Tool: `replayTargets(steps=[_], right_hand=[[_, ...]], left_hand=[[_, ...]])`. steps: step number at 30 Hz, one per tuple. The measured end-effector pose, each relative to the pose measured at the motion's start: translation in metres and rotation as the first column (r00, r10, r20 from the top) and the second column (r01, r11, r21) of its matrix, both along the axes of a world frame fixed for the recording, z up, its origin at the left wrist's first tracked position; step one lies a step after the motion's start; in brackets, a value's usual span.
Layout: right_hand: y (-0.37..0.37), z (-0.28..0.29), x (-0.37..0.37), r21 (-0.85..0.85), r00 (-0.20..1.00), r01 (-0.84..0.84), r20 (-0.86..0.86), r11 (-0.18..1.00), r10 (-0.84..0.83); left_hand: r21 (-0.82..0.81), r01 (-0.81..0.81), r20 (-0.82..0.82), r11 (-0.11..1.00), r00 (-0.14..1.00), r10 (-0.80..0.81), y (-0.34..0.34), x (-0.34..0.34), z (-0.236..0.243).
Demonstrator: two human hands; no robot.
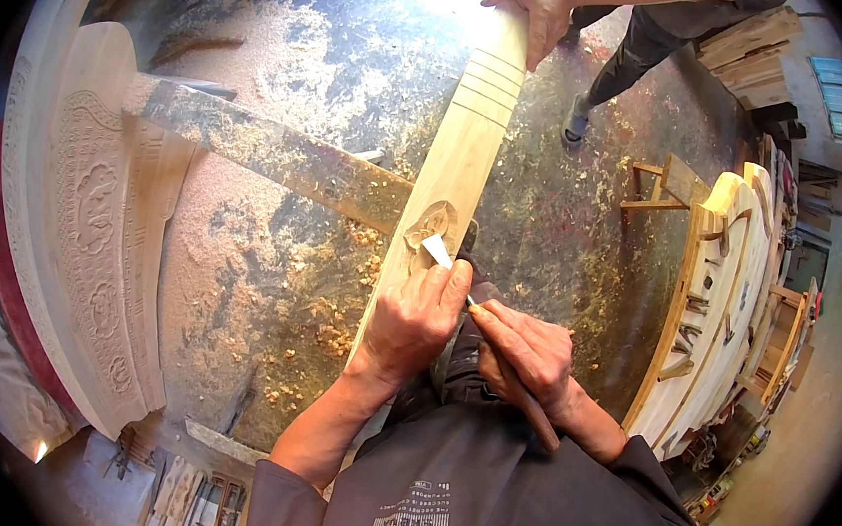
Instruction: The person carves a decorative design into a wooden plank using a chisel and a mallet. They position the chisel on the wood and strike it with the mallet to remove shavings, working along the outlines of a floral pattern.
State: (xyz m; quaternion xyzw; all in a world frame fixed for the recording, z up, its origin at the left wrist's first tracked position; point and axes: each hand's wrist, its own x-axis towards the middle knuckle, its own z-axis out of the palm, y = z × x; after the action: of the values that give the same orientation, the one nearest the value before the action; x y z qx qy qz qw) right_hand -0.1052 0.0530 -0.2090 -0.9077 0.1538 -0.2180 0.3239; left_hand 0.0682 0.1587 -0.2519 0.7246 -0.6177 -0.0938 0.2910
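Observation:
A pale wooden board [471, 140] with cut cross grooves at its far part runs away from me, with a carved relief [418, 222] near my hands. My left hand [415, 318] rests on the board, fingers closed around the blade of a chisel [437, 252], whose wide bright tip sits on the carving. My right hand [532, 353] grips the chisel's long dark wooden handle [534, 422], lower and to the right. At the board's far end another person's hand [540, 11] holds the wood.
A large carved panel [83, 240] stands at left. A long beam [264, 152] meets the board from the left. At right are a wooden stool [667, 189] and a pale bench [703, 330] with several tools. A person [660, 36] stands at top right. Shavings and sawdust [338, 334] cover the floor.

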Motion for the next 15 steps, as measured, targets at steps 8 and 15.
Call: replayTargets(steps=[8, 15], right_hand=[[-0.004, 0.0, -0.023, 0.263, 1.0, 0.018, -0.006, 0.965, -0.017], [-0.017, 0.015, -0.051, 0.9, 0.983, 0.137, -0.073, 0.413, -0.168]], left_hand=[[-0.129, 0.042, 0.092, 0.991, 0.995, -0.03, 0.007, 0.001, 0.0], [-0.105, 0.002, 0.171, 0.994, 0.985, 0.016, 0.025, -0.005, 0.02]])
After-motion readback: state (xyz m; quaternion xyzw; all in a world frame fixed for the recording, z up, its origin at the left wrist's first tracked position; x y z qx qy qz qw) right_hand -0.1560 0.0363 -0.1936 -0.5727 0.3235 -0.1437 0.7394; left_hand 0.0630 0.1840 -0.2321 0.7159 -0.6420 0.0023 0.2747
